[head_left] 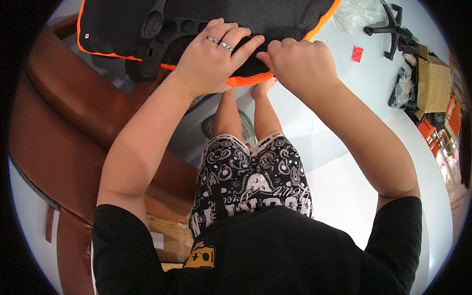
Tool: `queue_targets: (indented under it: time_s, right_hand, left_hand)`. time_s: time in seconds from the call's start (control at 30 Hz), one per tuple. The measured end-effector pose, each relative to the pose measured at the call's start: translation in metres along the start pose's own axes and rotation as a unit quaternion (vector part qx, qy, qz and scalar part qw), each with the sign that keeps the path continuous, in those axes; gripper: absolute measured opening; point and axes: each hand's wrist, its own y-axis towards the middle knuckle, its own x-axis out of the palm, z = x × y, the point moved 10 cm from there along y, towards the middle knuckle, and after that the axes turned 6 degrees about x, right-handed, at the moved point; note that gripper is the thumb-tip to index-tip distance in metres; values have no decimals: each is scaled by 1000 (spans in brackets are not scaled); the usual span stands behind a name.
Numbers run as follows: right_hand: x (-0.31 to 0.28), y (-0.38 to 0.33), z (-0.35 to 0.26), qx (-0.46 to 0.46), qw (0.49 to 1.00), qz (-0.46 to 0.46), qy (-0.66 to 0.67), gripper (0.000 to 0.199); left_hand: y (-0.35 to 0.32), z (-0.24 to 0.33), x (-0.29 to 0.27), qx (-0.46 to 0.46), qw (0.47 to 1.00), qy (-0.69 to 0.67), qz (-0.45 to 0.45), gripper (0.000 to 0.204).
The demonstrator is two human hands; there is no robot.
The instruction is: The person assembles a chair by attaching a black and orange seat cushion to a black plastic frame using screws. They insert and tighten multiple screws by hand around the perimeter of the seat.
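Note:
A black padded panel with orange mesh edging point(113, 29), looking like part of an office chair, lies across the top of the view. Over it runs a black plastic bracket point(169, 28) with round recesses. My left hand point(216, 54), two rings on its fingers, curls over the bracket's right end, thumb stretched toward my other hand. Close beside it, my right hand point(302, 59) is closed in a fist near the panel's orange edge, its thumb pointing left. What the right fingers grip is hidden from above.
A brown leather sofa point(54, 113) stands on the left, with a cardboard box point(169, 238) beside my legs. On the right lie a black wheeled chair base point(391, 32), clear plastic wrapping point(359, 14), a small red packet point(357, 53) and an open carton point(435, 83).

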Motion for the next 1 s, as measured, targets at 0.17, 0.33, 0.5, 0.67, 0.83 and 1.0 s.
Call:
queue_targets:
  time_s: [0.17,0.33,0.5,0.67,0.83,1.0]
  right_hand:
    - [-10,-1,1,-2,999,10,-35,22]
    - [-5,4,10,-2,998,-43,40,19]
    - [7,30,-25,-5,987,-121,103,18]
    - [13,25,-24,9,979,-170,109,31]
    - [-17,14,6,131,960,-2,246,28]
    - [-13,-17,40,158,886,73,430,26]
  left_hand:
    - [6,-2,-3,5,1000,-17,5,71]
    - [20,-6,-2,-9,995,-97,8,71]
    - [-16,-36,1,-4,996,-51,-69,82]
    - [-24,-37,7,-21,995,-51,-86,89]
    - [-27,-32,5,-36,995,-42,-80,90]
    - [-26,-28,0,-20,997,-29,-64,83]
